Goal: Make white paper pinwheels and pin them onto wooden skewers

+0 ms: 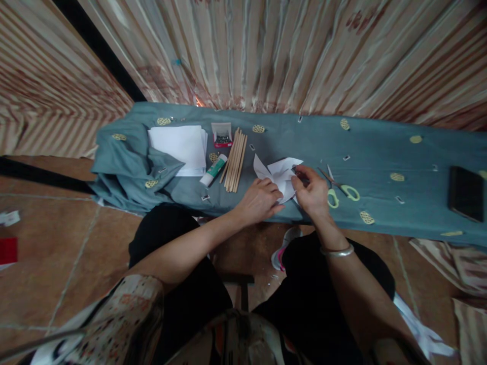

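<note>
A white paper pinwheel [280, 171] with curved, folded blades is between my two hands above the cloth-covered table. My left hand [262, 201] is closed on its near left side, fingers bent over the paper. With thumb and fingertips drawn together, my right hand [312, 191] grips the pinwheel's right side; whether a small pin is also in that pinch I cannot make out. Just right of this hand lie scissors [340, 186] with yellow-green handles, blades apart. Left of the pinwheel is a bundle of thin wooden sticks [236, 161].
A glue stick [213, 170] lies beside the sticks, below an open small box of metal pins [222, 136]. White paper sheets [178, 147] are stacked at the left, partly under bunched cloth [129, 167]. A dark phone [466, 193] rests at the right end. Curtains [266, 56] hang behind.
</note>
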`<act>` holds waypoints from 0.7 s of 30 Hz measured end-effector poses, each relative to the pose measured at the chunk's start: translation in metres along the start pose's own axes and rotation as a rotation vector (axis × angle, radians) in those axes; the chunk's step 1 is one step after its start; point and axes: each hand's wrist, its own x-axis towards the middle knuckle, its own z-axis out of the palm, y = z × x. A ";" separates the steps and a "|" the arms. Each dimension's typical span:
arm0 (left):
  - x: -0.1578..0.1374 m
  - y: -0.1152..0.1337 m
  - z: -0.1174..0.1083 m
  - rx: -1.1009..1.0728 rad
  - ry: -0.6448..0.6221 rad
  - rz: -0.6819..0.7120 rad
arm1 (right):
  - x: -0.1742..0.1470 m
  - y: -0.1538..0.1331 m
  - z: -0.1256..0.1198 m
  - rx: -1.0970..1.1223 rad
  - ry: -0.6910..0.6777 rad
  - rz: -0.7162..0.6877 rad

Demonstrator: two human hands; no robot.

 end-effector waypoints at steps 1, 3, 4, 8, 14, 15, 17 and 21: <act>0.002 0.000 0.000 0.006 -0.004 -0.003 | 0.000 0.000 0.000 0.001 -0.001 -0.002; 0.003 0.000 0.000 0.009 -0.011 -0.004 | -0.001 0.002 0.000 0.005 -0.001 -0.011; 0.004 -0.001 0.001 0.006 -0.012 -0.005 | -0.001 0.003 -0.001 0.010 0.006 -0.024; 0.004 -0.003 0.003 -0.026 0.002 -0.028 | -0.001 0.006 -0.009 0.062 0.034 -0.122; 0.004 -0.005 0.002 -0.089 0.020 -0.052 | -0.006 0.009 -0.024 0.150 -0.156 -0.152; 0.004 -0.004 0.002 -0.095 0.025 -0.053 | -0.007 0.010 -0.024 0.160 -0.182 -0.154; 0.004 -0.004 0.002 -0.112 0.036 -0.053 | -0.008 0.011 -0.024 0.175 -0.206 -0.154; 0.002 -0.006 0.001 -0.208 0.090 -0.051 | -0.005 0.012 -0.024 0.236 -0.188 -0.139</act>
